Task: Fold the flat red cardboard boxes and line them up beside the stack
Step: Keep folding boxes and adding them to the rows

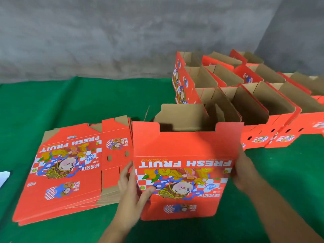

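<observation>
a half-folded box (185,165) is gripped at its left edge by the left hand (133,188), thumb on the print, and at its right edge by the blurred right hand (243,171). it is held just right of the flat stack (66,171); folded boxes (245,95) are lined up behind it on the green desk (70,102).

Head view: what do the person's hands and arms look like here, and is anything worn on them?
Both the left hand and the right hand are bare: no gloves, rings, watch or bands show. Both forearms are bare too, with no sleeve visible down to the bottom edge of the picture. The right hand is somewhat blurred, so fine detail there cannot be told.
</observation>
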### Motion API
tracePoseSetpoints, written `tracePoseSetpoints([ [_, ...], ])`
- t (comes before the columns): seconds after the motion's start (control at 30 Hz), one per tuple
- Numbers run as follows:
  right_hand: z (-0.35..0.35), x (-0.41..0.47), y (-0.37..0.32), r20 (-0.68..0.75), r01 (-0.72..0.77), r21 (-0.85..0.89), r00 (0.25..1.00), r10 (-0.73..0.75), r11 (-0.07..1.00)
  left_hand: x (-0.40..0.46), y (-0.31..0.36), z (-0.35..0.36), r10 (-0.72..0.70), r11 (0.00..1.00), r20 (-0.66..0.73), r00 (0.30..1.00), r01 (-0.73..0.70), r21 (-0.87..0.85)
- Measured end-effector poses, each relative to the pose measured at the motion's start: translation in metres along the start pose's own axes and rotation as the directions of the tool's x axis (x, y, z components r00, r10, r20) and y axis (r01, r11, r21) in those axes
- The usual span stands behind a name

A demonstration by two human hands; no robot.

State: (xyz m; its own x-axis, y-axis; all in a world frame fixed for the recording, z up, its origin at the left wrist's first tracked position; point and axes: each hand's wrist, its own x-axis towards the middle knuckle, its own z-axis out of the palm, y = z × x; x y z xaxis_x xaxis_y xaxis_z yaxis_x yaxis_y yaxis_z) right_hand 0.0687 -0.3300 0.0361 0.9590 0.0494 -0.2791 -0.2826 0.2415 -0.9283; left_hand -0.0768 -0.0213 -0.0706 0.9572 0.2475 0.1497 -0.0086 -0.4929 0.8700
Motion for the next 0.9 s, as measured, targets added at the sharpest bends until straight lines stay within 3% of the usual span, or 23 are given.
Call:
tracePoseSetpoints([
  [0.1, -0.008, -0.017, 0.009, 0.204, 0.007, -0.129, 0.979, 0.020, 0.992, -0.019, 0.010, 0.011, -0.051, 0.993, 0.145, 0.988, 0.065, -0.095],
  [0.17, -0.011, -0.025, 0.021, 0.186, 0.054, -0.350, 0.983, 0.013, 0.935, -0.019, 0.034, 0.008, -0.175, 0.931, 0.133, 0.976, 0.208, -0.301],
  [0.2, -0.010, -0.027, 0.026, 0.174, 0.055, -0.369, 0.985, 0.010, 0.928, -0.014, 0.045, 0.004, -0.252, 0.887, 0.074, 0.965, 0.261, -0.381],
  [0.27, -0.002, -0.032, 0.030, 0.175, 0.059, -0.251, 0.984, -0.014, 0.966, -0.002, 0.063, -0.007, -0.302, 0.853, -0.049, 0.952, 0.247, -0.459],
  [0.37, 0.003, -0.031, 0.021, 0.085, -0.027, -0.133, 0.996, 0.039, 0.991, 0.018, 0.089, -0.026, -0.220, 0.885, -0.133, 0.966, 0.141, -0.443],
  [0.47, 0.004, -0.030, 0.009, 0.054, -0.025, -0.192, 0.998, 0.036, 0.981, 0.043, 0.100, -0.043, -0.284, 0.878, 0.004, 0.959, 0.262, -0.402],
  [0.57, 0.007, -0.028, -0.007, 0.026, -0.089, -0.221, 0.995, 0.097, 0.971, 0.063, 0.102, -0.064, -0.391, 0.816, 0.215, 0.895, 0.445, -0.369],
  [0.63, 0.009, -0.025, -0.015, 0.040, -0.110, -0.267, 0.991, 0.125, 0.957, 0.071, 0.106, -0.072, -0.441, 0.800, 0.252, 0.861, 0.505, -0.324],
  [0.73, 0.018, -0.022, -0.022, 0.130, -0.060, -0.422, 0.984, 0.126, 0.905, 0.078, 0.114, -0.062, -0.399, 0.877, 0.179, 0.899, 0.431, -0.210],
  [0.83, 0.029, -0.020, -0.019, 0.128, 0.122, -0.515, 0.990, -0.064, 0.848, 0.085, 0.120, -0.055, -0.146, 0.966, 0.043, 0.988, 0.152, -0.207],
  [0.9, 0.033, -0.024, -0.013, 0.090, 0.231, -0.514, 0.972, -0.216, 0.826, 0.090, 0.114, -0.057, 0.019, 0.958, 0.071, 0.997, 0.002, -0.286],
])
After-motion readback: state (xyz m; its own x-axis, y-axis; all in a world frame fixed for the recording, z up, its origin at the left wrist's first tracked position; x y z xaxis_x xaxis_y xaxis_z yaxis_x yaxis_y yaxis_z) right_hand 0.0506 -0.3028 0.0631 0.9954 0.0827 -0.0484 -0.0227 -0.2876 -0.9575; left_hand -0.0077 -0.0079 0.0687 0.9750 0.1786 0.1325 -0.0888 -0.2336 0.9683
